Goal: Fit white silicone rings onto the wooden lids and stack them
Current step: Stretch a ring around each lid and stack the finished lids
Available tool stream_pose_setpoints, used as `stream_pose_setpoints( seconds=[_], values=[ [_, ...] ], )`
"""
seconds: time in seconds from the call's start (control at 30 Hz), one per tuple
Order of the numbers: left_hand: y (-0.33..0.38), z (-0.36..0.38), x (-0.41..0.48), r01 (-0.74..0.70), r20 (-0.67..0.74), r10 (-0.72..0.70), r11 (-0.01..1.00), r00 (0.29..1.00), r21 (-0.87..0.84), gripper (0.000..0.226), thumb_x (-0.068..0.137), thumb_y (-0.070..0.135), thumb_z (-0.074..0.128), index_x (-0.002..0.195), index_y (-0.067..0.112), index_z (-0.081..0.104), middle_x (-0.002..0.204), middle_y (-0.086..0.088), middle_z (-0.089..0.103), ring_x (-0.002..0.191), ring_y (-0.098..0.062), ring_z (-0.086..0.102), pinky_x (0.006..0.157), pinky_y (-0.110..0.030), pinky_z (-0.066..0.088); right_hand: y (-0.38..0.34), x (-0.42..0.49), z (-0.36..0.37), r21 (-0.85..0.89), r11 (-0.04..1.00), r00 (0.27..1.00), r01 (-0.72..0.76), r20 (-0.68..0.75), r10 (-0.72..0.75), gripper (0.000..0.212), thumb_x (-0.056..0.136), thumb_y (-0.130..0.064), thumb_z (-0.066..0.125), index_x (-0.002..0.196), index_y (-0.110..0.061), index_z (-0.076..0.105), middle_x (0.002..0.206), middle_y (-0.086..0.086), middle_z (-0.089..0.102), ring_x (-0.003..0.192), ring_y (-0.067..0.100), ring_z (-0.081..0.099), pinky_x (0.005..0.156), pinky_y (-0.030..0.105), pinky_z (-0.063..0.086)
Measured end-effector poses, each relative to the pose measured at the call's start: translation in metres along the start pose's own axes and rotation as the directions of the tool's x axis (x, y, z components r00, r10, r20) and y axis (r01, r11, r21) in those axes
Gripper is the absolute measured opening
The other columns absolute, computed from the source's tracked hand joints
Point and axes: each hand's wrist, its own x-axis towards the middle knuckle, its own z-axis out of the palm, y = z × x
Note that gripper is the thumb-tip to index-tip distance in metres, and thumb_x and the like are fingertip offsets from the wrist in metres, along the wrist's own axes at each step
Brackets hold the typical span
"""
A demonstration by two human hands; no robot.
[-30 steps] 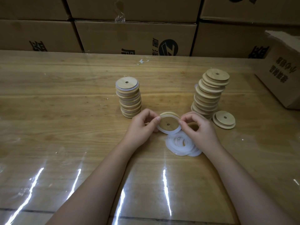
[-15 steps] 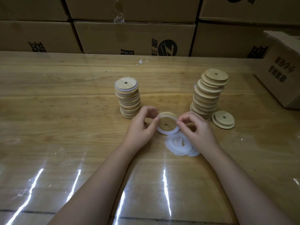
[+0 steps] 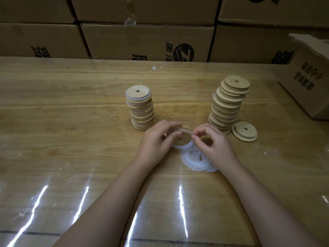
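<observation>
I've got the centre lid (image 3: 185, 138) on screen: pale honey wood with a dark dot of a hole, and a milky white ring (image 3: 179, 146) round its rim. The loose rings (image 3: 194, 162) below it read translucent white. Left stack (image 3: 140, 107): tan wood striped with thin white bands. Right stack (image 3: 227, 104) and lone lid (image 3: 244, 131): plain blond wood. Table (image 3: 71, 113) is golden-brown with streaky grain and white glare lines. Cartons (image 3: 147, 43) are brown with black print.

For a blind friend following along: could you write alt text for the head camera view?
The left hand holds a wooden lid while the right hand pinches a white silicone ring onto its rim, at a wooden table. Loose rings lie nearer the camera; a stack of ringed lids stands left, a taller leaning stack right, cardboard boxes behind.
</observation>
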Motion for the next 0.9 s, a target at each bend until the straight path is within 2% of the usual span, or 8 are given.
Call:
stream_pose_setpoints(
  seconds=[0.1,0.23,0.53,0.67,0.8,0.9],
  values=[
    [0.0004,-0.0003,0.0,0.067,-0.009,-0.067,0.995,0.998,-0.072,0.021,0.085,0.019,0.065,0.106,0.016,0.068,0.092,0.013,0.062,0.082,-0.001,0.057,0.07,-0.024,0.048,0.0013,-0.0003,0.0002,0.019,0.999,1.0,-0.03,-0.004,0.03,0.006,0.084,-0.004,0.065,0.083,-0.009,0.063,0.086,-0.005,0.063,0.083,0.004,0.059,0.076,0.018,0.046],
    [0.0003,0.0004,-0.0009,0.127,0.034,-0.124,0.987,0.992,-0.102,0.021,0.086,0.015,0.066,0.105,0.023,0.064,0.097,0.014,0.062,0.084,0.002,0.056,0.069,-0.012,0.044,0.003,0.0006,0.0004,0.006,1.0,0.999,-0.017,-0.038,0.017,0.005,0.084,-0.003,0.065,0.082,-0.007,0.063,0.087,-0.008,0.063,0.084,0.001,0.059,0.076,0.017,0.045],
    [-0.0018,0.0011,0.0009,0.152,0.042,-0.148,0.983,0.988,-0.106,0.022,0.086,0.014,0.066,0.103,0.026,0.06,0.096,0.017,0.059,0.082,0.005,0.054,0.069,-0.008,0.042,0.0054,0.0008,0.0027,-0.001,0.999,0.998,-0.05,-0.035,0.05,0.006,0.084,-0.001,0.064,0.083,-0.007,0.063,0.088,-0.006,0.063,0.084,0.002,0.059,0.076,0.016,0.045],
    [-0.0032,0.0014,0.001,0.164,0.038,-0.16,0.979,0.986,-0.124,0.021,0.086,0.015,0.065,0.103,0.027,0.06,0.098,0.017,0.06,0.082,0.005,0.054,0.069,-0.007,0.042,0.006,0.0007,0.0019,0.045,0.988,0.989,-0.148,0.007,0.148,0.01,0.085,-0.005,0.063,0.083,-0.014,0.062,0.085,-0.008,0.063,0.081,0.001,0.058,0.073,0.01,0.043],
    [-0.0055,0.0019,0.0006,0.162,0.036,-0.158,0.979,0.987,-0.123,0.021,0.087,0.015,0.064,0.103,0.027,0.059,0.099,0.015,0.06,0.084,0.003,0.054,0.072,-0.007,0.041,0.0059,0.0004,0.0014,0.063,0.981,0.983,-0.182,0.035,0.18,0.012,0.086,-0.007,0.064,0.082,-0.018,0.062,0.08,-0.011,0.063,0.077,-0.004,0.057,0.069,0.007,0.041],
    [-0.0065,0.0026,0.0001,0.132,0.044,-0.128,0.987,0.991,-0.096,0.024,0.087,0.014,0.062,0.111,0.019,0.061,0.102,0.006,0.06,0.092,-0.005,0.056,0.078,-0.008,0.041,0.0062,0.0004,0.0009,0.081,0.977,0.98,-0.195,0.053,0.191,0.016,0.085,-0.01,0.064,0.081,-0.025,0.061,0.075,-0.011,0.063,0.073,-0.003,0.058,0.066,0.008,0.042]
  ],
)
